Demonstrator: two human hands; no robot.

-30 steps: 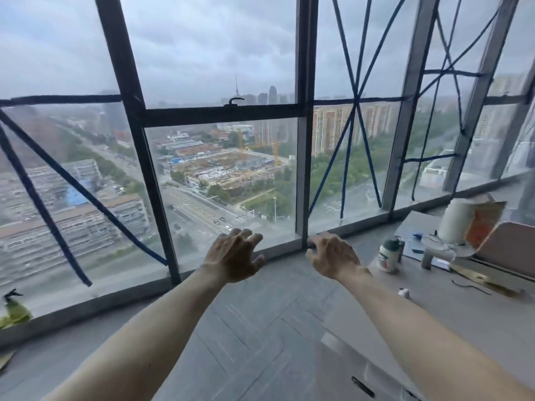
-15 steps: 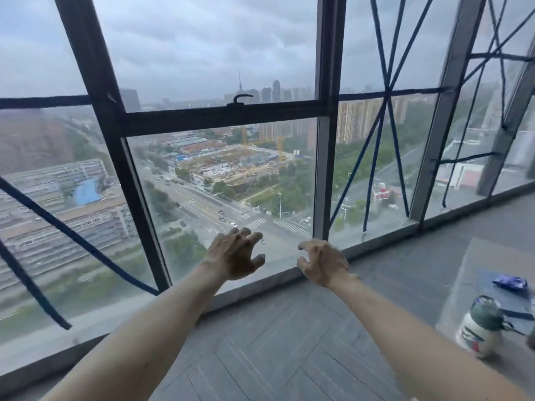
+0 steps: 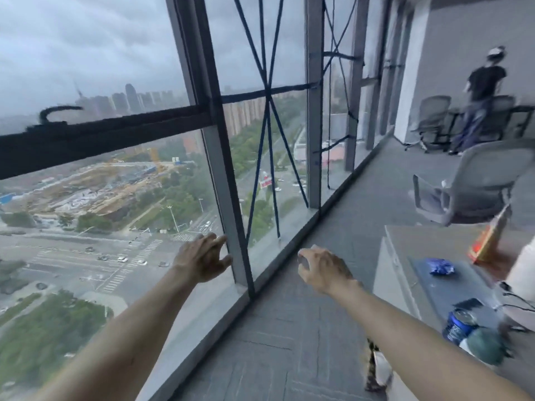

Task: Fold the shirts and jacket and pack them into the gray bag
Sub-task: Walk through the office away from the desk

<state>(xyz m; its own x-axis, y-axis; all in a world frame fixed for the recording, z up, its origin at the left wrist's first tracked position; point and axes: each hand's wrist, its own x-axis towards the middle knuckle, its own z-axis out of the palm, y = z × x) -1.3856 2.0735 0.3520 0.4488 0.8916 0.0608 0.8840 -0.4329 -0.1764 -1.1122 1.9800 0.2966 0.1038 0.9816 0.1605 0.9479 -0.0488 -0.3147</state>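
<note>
- The left hand (image 3: 202, 260) is stretched out in the air in front of the window (image 3: 115, 198), with its fingers spread and relaxed and grasping nothing. Its fingertips are near the gray window post (image 3: 224, 183); whether they touch it cannot be told.
- The right hand (image 3: 322, 269) hovers over the floor (image 3: 289, 342) just inside the sill, with its fingers loosely curved, released and empty.
- The hands are apart, with the foot of the post between them.
- No shirts, jacket or gray bag can be made out, so where they lie cannot be told.
- A strip of gray floor runs between the window line and the left edge of the table (image 3: 405, 244), on toward the far end of the room. A blurred, spotted thing (image 3: 373, 369) lies on it by the near end of that edge.
- A dark mat (image 3: 451, 290) lies on the tabletop near the left edge. A crumpled blue wrapper (image 3: 441, 267) is at its far end and a blue can (image 3: 459, 325) at its near end, with a green-capped bottle (image 3: 483, 345) just beside the can.
- An orange pack (image 3: 489, 240) stands tilted past the mat's far right corner.
- A gray chair (image 3: 474, 186) stands just beyond the table's far edge, and a person (image 3: 483, 82) stands well apart at the far end.
- Blue ropes (image 3: 267, 140) cross the panes.
</note>
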